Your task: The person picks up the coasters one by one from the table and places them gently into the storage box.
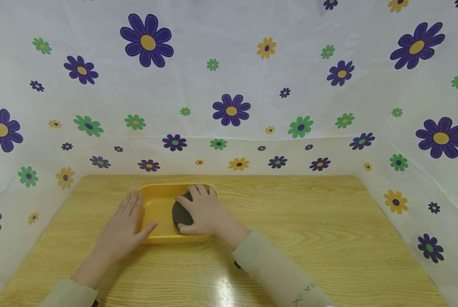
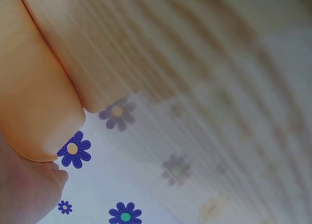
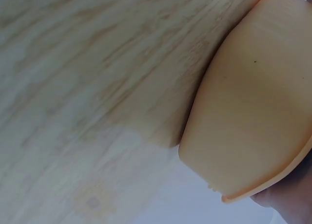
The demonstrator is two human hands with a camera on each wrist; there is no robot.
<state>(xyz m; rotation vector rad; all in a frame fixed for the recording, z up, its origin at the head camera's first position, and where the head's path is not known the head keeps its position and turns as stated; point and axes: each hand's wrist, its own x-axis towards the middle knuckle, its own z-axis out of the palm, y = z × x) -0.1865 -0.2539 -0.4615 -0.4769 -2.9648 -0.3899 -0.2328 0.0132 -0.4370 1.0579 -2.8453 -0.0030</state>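
Note:
In the head view a yellow rectangular tray [image 1: 157,213] lies on the wooden table. Within its right half is a dark, round, smooth-edged object [image 1: 180,213]; its kind does not show. My right hand [image 1: 205,213] grips this object from the right, thumb at the near side and fingers spread over the top, covering much of it. Along the tray's left side rests my left hand [image 1: 123,228], fingers straight and thumb stretched over the near left corner. Both wrist views show the tray's outer wall [image 2: 39,73] close up, with part of a hand [image 3: 292,190] at the rim.
The wood-grain table [image 1: 298,217] extends to the right of the tray and in front of it. A white cloth [image 1: 190,85] printed with purple, green and yellow flowers rises behind the table and along both sides. The tray stands near the table's back edge.

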